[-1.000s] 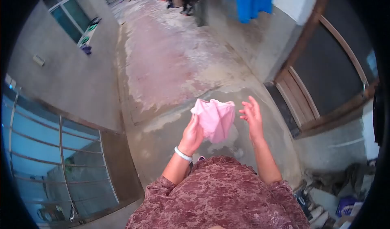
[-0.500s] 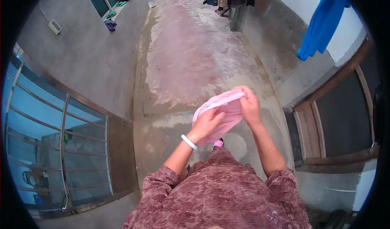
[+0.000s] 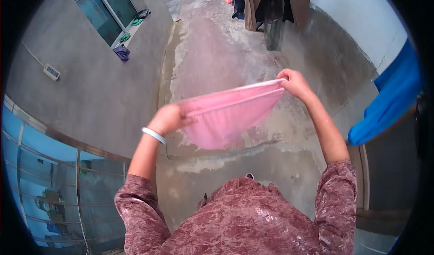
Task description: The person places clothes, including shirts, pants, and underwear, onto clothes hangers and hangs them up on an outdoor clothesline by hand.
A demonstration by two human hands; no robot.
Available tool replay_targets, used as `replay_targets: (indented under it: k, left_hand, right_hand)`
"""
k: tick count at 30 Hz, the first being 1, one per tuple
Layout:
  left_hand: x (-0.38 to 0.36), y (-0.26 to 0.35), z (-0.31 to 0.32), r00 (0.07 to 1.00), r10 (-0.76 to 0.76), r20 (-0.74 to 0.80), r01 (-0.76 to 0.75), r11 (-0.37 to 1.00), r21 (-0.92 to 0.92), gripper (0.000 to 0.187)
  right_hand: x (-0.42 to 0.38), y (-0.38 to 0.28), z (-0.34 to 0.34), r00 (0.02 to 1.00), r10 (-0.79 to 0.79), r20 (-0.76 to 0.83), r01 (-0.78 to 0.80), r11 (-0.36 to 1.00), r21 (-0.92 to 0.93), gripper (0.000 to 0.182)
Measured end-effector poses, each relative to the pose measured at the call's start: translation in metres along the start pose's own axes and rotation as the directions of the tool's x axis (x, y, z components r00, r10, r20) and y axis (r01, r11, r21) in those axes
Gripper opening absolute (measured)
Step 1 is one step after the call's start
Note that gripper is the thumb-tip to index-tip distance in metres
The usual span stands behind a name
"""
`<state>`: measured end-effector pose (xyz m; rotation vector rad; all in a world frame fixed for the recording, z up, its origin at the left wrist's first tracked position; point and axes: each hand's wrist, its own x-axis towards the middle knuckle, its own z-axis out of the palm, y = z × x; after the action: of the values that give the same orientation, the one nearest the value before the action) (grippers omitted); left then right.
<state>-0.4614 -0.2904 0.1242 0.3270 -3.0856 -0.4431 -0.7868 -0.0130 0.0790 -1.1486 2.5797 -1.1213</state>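
Observation:
A thin pink cloth (image 3: 235, 110) hangs stretched between my two hands above the concrete floor. Its long upper edge is a double band with a gap between the layers, and the lower part sags in a rounded curve; its exact kind I cannot make out. My left hand (image 3: 169, 118), with a pale bangle on the wrist, grips the cloth's left end, slightly blurred. Higher up, the fingers of my right hand (image 3: 294, 82) pinch its right end.
A wet, patchy concrete walkway (image 3: 203, 51) runs ahead between walls. Blue clothing (image 3: 389, 96) hangs at the right, and dark and brown garments (image 3: 298, 4) hang further ahead. At left are a barred window (image 3: 45, 187) and a socket box (image 3: 51, 72).
My hands have moved apart and upward, pulling the bunched pink cloth out wide. The view has shifted forward along the walkway, with the blue clothing now nearer.

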Motion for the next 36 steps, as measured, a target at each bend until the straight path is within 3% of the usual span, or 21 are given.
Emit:
replay_targets:
  k: [1,3,4,5,7,8,9,10,11,12,13,14,16,18,20,22,24,26,29,35,36]
  left_hand:
    - [0.016,0.011,-0.032,0.999,-0.039,-0.029,0.041,0.998,0.044,0.029]
    - [0.043,0.017,-0.07,0.974,0.142,-0.176,-0.054,0.901,0.431,0.027]
    - [0.048,0.033,-0.083,0.935,0.184,-0.305,-0.032,0.897,0.441,0.027]
    - [0.047,0.049,-0.085,0.874,0.226,-0.43,-0.011,0.894,0.447,0.026]
    - [0.055,0.06,-0.058,0.586,0.4,-0.704,-0.151,0.908,0.39,0.031]
    - [0.052,0.053,-0.021,0.645,0.315,-0.696,-0.194,0.949,0.248,0.03]
    - [0.048,0.027,0.038,0.706,0.248,-0.663,-0.24,0.965,0.105,0.029]
    - [0.06,-0.033,0.129,0.796,0.36,-0.486,-0.278,0.931,0.235,0.029]
    - [0.068,-0.008,0.127,0.984,-0.144,0.105,0.151,0.987,-0.056,0.03]
    - [0.06,-0.059,0.186,0.889,0.346,0.299,-0.292,0.933,-0.21,0.034]
    - [0.081,-0.071,0.182,0.877,0.391,0.28,-0.346,0.917,-0.198,0.034]
    - [0.119,-0.089,0.168,0.846,0.431,0.313,-0.377,0.9,-0.219,0.033]
    - [0.172,-0.098,0.144,0.773,0.504,0.386,-0.407,0.86,-0.307,0.033]
    - [0.175,-0.099,0.149,0.644,0.555,0.527,-0.35,0.826,-0.441,0.033]
    - [0.245,-0.068,0.096,0.695,0.557,0.456,-0.543,0.821,-0.175,0.028]
    - [0.298,-0.045,0.051,0.636,0.714,0.293,-0.683,0.698,-0.217,0.035]
    - [0.339,-0.03,0.004,0.515,0.837,0.183,-0.81,0.545,-0.215,0.036]
    - [0.382,-0.034,-0.026,0.39,0.917,0.086,-0.884,0.399,-0.242,0.034]
    - [0.433,-0.038,-0.089,0.193,0.977,-0.09,-0.964,0.172,-0.204,0.032]
    - [0.503,-0.041,-0.191,-0.097,0.927,-0.363,-0.981,-0.028,0.19,0.03]
    - [0.51,-0.038,-0.207,-0.068,0.927,-0.368,-0.982,0.004,0.191,0.031]
  right_hand:
    - [0.011,-0.015,-0.017,1.0,-0.006,-0.003,0.006,1.0,-0.003,0.02]
    - [0.028,-0.045,-0.054,0.965,-0.208,-0.16,0.212,0.977,0.012,0.026]
    - [0.025,-0.061,-0.071,0.896,-0.335,-0.292,0.347,0.938,-0.011,0.028]
    - [0.014,-0.076,-0.082,0.791,-0.451,-0.413,0.472,0.88,-0.057,0.032]
    - [-0.022,-0.101,-0.092,0.38,-0.675,-0.633,0.415,0.736,-0.535,0.033]
    - [-0.052,-0.085,-0.073,0.349,-0.606,-0.715,0.25,0.795,-0.552,0.042]
    - [-0.066,0.041,0.015,0.325,-0.544,-0.774,0.245,0.839,-0.486,0.044]
    - [-0.078,0.162,0.1,0.299,-0.477,-0.826,0.247,0.875,-0.416,0.047]
    - [-0.113,0.063,0.047,0.905,-0.099,-0.413,0.231,0.93,0.284,0.038]
    - [-0.146,-0.043,-0.011,0.895,0.347,0.281,-0.441,0.787,0.432,0.033]
    - [-0.156,0.038,0.051,0.746,0.331,0.578,-0.55,0.796,0.253,0.031]
    - [-0.167,0.124,0.097,0.688,0.24,0.685,-0.532,0.809,0.25,0.031]
    - [-0.154,0.154,0.081,0.621,0.18,0.763,-0.549,0.794,0.26,0.032]
    - [-0.133,0.164,0.06,0.695,0.227,0.683,-0.515,0.819,0.252,0.038]
    - [-0.092,0.149,0.036,0.837,0.343,0.427,-0.446,0.879,0.168,0.04]
    - [-0.051,0.106,0.006,0.877,0.36,0.318,-0.423,0.892,0.156,0.043]
    - [-0.026,0.086,-0.016,0.974,0.168,0.153,-0.172,0.985,0.016,0.043]
    - [-0.004,0.052,-0.044,0.975,0.205,0.082,-0.213,0.972,0.099,0.04]
    - [0.033,0.02,-0.076,0.937,0.349,-0.008,-0.302,0.822,0.483,0.03]
    - [0.142,-0.022,-0.13,0.793,0.354,-0.496,-0.167,0.909,0.382,0.01]
    - [0.159,-0.033,-0.139,0.757,0.375,-0.535,-0.153,0.898,0.412,0.01]
